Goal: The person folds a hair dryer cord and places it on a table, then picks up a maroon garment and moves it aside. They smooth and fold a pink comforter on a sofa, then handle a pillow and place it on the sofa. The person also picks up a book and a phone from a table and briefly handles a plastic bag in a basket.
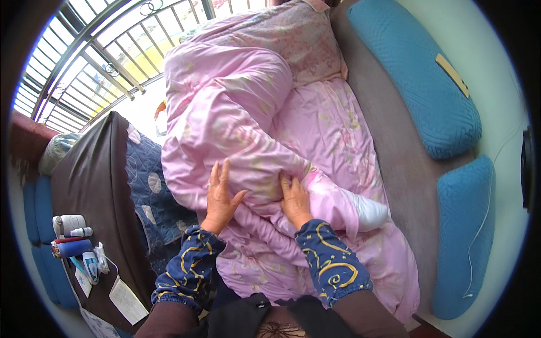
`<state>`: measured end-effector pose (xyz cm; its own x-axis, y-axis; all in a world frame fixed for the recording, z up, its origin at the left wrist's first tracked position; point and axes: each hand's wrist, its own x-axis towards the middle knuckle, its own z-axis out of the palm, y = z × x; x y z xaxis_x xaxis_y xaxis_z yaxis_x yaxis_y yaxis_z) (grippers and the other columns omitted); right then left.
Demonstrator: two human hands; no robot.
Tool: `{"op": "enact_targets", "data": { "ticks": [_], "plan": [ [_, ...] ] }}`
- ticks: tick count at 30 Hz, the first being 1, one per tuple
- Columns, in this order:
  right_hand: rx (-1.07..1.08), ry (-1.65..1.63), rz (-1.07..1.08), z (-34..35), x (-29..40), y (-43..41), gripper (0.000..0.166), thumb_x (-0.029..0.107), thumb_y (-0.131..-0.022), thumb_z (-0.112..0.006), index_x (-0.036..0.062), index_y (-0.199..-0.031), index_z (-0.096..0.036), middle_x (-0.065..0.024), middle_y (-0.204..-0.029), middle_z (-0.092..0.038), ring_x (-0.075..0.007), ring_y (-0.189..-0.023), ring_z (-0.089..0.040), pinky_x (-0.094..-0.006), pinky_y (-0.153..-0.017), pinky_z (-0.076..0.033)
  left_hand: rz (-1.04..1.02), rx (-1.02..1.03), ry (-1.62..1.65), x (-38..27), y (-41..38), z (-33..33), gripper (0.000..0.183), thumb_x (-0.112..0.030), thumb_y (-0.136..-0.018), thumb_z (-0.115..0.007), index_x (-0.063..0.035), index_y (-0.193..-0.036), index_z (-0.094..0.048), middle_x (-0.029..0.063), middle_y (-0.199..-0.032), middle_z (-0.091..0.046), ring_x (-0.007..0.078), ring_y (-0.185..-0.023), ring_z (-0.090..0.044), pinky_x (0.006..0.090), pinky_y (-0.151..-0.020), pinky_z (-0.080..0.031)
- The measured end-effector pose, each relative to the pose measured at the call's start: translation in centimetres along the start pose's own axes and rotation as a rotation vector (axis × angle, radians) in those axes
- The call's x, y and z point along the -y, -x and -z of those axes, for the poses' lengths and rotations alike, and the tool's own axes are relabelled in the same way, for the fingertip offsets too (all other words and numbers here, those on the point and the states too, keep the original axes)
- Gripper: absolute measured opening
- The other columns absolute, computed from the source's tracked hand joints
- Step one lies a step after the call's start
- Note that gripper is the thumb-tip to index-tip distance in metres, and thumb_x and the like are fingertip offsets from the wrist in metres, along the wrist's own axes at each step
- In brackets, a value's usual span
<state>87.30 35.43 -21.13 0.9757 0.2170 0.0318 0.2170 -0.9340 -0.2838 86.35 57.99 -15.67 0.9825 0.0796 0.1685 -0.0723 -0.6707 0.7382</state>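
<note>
A pink floral quilt [249,139] lies bunched in front of me over a matching pink floral sheet [325,114]. My left hand [222,196] rests on the bunched quilt with its fingers apart and a ring on one finger. To its right, my right hand [294,199] presses on the same quilt, its fingertips in a fold; whether it pinches the cloth is hard to tell. White filling or lining [372,212] shows at the quilt's right end. A patterned pink pillow [304,46] lies at the far end. Patterned blue sleeve covers are on both my forearms.
Blue cushions [416,76] line the right wall, one bearing a small wooden piece [452,75]. A white cord [477,236] crosses another. At left, a dark-covered surface [91,186] holds bottles [74,248], a face mask [128,300] and a dark blue quilted cloth [154,190]. Window railings [131,55] stand beyond.
</note>
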Motion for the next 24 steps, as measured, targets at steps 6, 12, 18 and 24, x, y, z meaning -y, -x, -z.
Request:
{"op": "enact_targets", "data": {
  "ticks": [6, 12, 18, 24],
  "plan": [
    [0.365, 0.086, -0.071, -5.5, -2.0, -2.3, 0.054, 0.008, -0.085, -0.045, 0.0196, -0.137, -0.038, -0.0224, -0.103, -0.055, -0.0408, -0.086, -0.060, -0.0469, -0.074, -0.051, 0.037, 0.227, -0.472, 1.0, -13.2, 1.4, 0.109, -0.024, -0.059, -0.084, -0.0287, -0.147, -0.021, 0.0274, -0.149, -0.015, 0.0458, -0.133, -0.028, 0.0502, -0.102, -0.034],
    [0.610, 0.116, -0.118, -8.9, -3.5, -6.2, 0.053, 0.009, -0.085, -0.044, 0.0107, -0.138, -0.036, -0.0291, -0.112, -0.050, -0.0409, -0.090, -0.061, -0.0466, -0.073, -0.052, 0.063, 0.451, -0.108, 10.1, -15.8, -5.0, 0.110, -0.034, -0.058, -0.084, -0.0227, -0.147, -0.020, 0.0310, -0.136, -0.035, 0.0467, -0.115, -0.047, 0.0452, -0.095, -0.043],
    [0.737, 0.118, -0.180, -11.7, -5.6, -6.9, 0.044, 0.007, -0.082, -0.049, -0.0044, -0.125, -0.043, -0.0316, -0.109, -0.054, -0.0416, -0.092, -0.061, -0.0457, -0.078, -0.051, 0.142, 0.525, -0.109, 14.2, -16.4, -10.9, 0.100, -0.038, -0.061, -0.081, -0.0203, -0.143, -0.027, 0.0288, -0.133, -0.039, 0.0463, -0.111, -0.050, 0.0486, -0.091, -0.045],
    [0.649, -0.081, 0.116, -10.9, -6.8, -8.2, 0.041, 0.020, -0.080, -0.058, -0.0006, -0.116, -0.055, -0.0273, -0.113, -0.057, -0.0432, -0.094, -0.060, -0.0429, -0.080, -0.050, 0.175, 0.624, -0.117, 15.8, -18.2, -12.4, 0.083, -0.044, -0.063, -0.078, -0.0193, -0.134, -0.044, 0.0192, -0.128, -0.051, 0.0369, -0.111, -0.054, 0.0460, -0.088, -0.048]
  ]
}}
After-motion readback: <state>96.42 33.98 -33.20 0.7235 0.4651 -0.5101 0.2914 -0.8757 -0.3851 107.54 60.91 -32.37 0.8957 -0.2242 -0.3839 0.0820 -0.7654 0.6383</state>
